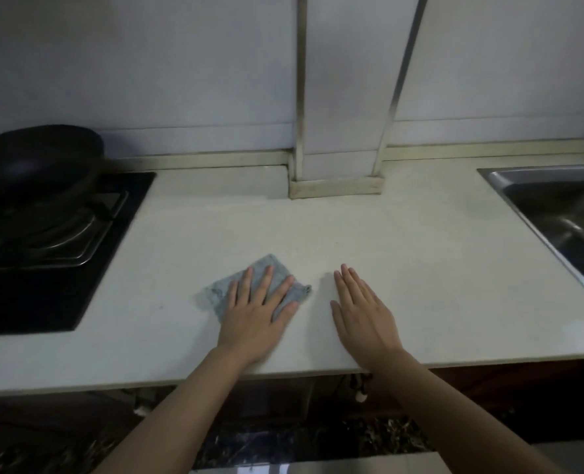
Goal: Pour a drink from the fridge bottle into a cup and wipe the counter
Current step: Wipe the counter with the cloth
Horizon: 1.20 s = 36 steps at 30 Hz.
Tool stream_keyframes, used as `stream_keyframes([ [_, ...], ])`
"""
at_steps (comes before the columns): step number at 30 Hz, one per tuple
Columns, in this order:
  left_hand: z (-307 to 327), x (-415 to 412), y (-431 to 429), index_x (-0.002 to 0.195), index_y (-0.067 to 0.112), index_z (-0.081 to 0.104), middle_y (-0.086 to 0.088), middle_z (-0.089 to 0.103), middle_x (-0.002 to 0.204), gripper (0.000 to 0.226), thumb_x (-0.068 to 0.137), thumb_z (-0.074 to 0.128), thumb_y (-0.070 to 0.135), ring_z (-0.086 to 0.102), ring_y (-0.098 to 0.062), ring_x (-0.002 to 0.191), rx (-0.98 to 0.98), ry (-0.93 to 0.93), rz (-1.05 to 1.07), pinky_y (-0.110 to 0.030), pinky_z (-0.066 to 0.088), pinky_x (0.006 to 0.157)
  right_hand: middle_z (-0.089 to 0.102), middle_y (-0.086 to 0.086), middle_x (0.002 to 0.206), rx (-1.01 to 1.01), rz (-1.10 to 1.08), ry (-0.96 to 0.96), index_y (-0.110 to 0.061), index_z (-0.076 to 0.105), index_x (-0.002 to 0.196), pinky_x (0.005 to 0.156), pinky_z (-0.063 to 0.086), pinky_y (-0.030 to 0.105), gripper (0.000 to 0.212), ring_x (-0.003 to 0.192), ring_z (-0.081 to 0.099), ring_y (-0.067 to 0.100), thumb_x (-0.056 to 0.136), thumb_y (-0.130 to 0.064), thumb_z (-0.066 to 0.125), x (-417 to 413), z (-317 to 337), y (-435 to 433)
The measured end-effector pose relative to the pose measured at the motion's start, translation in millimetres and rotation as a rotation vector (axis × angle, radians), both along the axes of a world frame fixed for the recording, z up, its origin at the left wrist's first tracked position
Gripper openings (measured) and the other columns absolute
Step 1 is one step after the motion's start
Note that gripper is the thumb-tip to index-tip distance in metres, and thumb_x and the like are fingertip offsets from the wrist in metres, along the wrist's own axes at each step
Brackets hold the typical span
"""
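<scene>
Flat on the pale counter (317,234), the left hand (256,318) presses down on a grey-blue cloth (253,285), its fingers straight and spread across the fabric rather than curled around it. The cloth lies crumpled near the front edge of the counter, a little left of centre, with its corners sticking out beyond the fingertips and past the little-finger side. Just beside it to the right, but not touching the cloth, the right hand (364,314) rests palm down on the bare counter, fingers straight and close together, holding nothing. Both forearms reach in from below, over the counter's front edge.

At the far left a black hob (78,268) is set into the counter, and a dark frying pan (37,162) sits on its burner, well apart from the hands. At the far right the corner of a steel sink (557,206) shows. Against the back wall, between hob and sink, a boxed white column (338,155) stands out onto the counter. No bottle or cup can be made out in the head view.
</scene>
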<state>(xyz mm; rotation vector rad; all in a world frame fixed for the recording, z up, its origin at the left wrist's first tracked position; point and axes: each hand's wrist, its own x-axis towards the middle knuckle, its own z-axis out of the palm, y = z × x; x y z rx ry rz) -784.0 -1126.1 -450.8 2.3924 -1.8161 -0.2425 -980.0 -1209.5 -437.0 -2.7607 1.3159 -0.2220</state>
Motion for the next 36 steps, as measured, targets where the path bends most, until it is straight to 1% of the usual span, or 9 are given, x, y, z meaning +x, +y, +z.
stream_keyframes([
  [9,1,-82,-77,0.142,0.057,-0.017,0.013,-0.018,0.162,0.066,0.078,-0.016,0.074,-0.022,-0.020,0.148,0.010,-0.018,-0.122,-0.046,-0.010,0.121,-0.002,0.007,0.162,-0.023,-0.066,0.034,-0.009,0.000,0.153,0.121,-0.002,0.028,0.058,0.149,-0.005,0.017,0.103,-0.037,0.010,-84,6,-56],
  [13,-2,-101,-96,0.137,0.058,-0.025,0.014,-0.021,0.160,0.060,0.079,-0.020,0.074,-0.023,-0.020,0.148,0.034,-0.046,-0.088,-0.046,-0.008,0.121,-0.005,0.006,0.162,-0.006,-0.054,0.085,-0.009,-0.002,0.153,0.121,-0.003,0.029,0.057,0.149,-0.008,0.016,0.104,-0.037,0.009,-131,10,-92],
  [16,0,-109,-115,0.136,0.057,-0.029,0.014,-0.027,0.158,0.065,0.074,-0.026,0.076,-0.027,-0.020,0.146,0.074,-0.048,-0.090,-0.045,-0.009,0.121,-0.006,0.006,0.162,-0.012,-0.038,0.098,-0.009,-0.002,0.153,0.119,-0.008,0.028,0.058,0.149,-0.009,0.016,0.104,-0.037,0.009,-156,12,-124],
  [18,1,-115,-129,0.137,0.057,-0.029,0.014,-0.028,0.158,0.063,0.077,-0.022,0.074,-0.027,-0.020,0.146,0.085,-0.054,-0.070,-0.045,-0.009,0.121,-0.005,0.007,0.162,-0.019,-0.018,0.099,-0.009,-0.002,0.153,0.118,-0.009,0.027,0.057,0.149,-0.008,0.016,0.104,-0.037,0.009,-166,11,-147],
  [21,1,-129,-147,0.137,0.059,-0.027,0.016,-0.027,0.158,0.062,0.078,-0.014,0.074,-0.026,-0.018,0.146,0.077,-0.020,-0.008,-0.044,-0.010,0.121,-0.007,0.006,0.162,0.017,0.031,0.088,-0.009,-0.004,0.153,0.119,-0.007,0.028,0.058,0.149,-0.008,0.016,0.104,-0.037,0.009,-170,5,-169],
  [25,2,-143,-161,0.132,0.060,-0.033,0.015,-0.029,0.157,0.061,0.074,-0.019,0.074,-0.026,-0.019,0.147,0.099,-0.050,0.042,-0.044,-0.010,0.121,-0.006,0.005,0.162,0.054,0.096,0.018,-0.009,-0.005,0.152,0.122,-0.001,0.031,0.058,0.149,-0.008,0.015,0.103,-0.038,0.007,-163,-9,-172],
  [30,4,-168,-167,0.139,0.055,-0.024,0.012,-0.022,0.161,0.061,0.082,-0.011,0.071,-0.022,-0.020,0.148,0.074,-0.018,0.087,-0.044,-0.010,0.121,-0.004,0.002,0.162,0.065,0.080,-0.064,-0.012,-0.003,0.153,0.123,0.003,0.031,0.058,0.149,-0.007,0.012,0.102,-0.038,0.004,-165,-20,-173],
  [33,-1,-184,-136,0.149,0.049,-0.012,0.010,-0.012,0.163,0.061,0.092,-0.006,0.070,-0.016,-0.023,0.150,0.009,-0.143,-0.074,-0.046,-0.004,0.122,-0.004,0.001,0.162,0.060,0.086,-0.058,-0.012,-0.002,0.153,0.122,0.002,0.031,0.059,0.148,-0.008,0.011,0.101,-0.039,0.003,-166,-23,-173],
  [36,-5,-174,-91,0.154,0.044,0.005,0.009,0.001,0.165,0.058,0.100,0.009,0.065,-0.004,-0.023,0.152,-0.031,-0.166,-0.237,-0.047,0.004,0.122,-0.003,0.001,0.162,0.059,0.086,-0.060,-0.013,-0.002,0.153,0.122,0.000,0.029,0.059,0.148,-0.008,0.010,0.101,-0.039,0.004,-168,-23,-174],
])
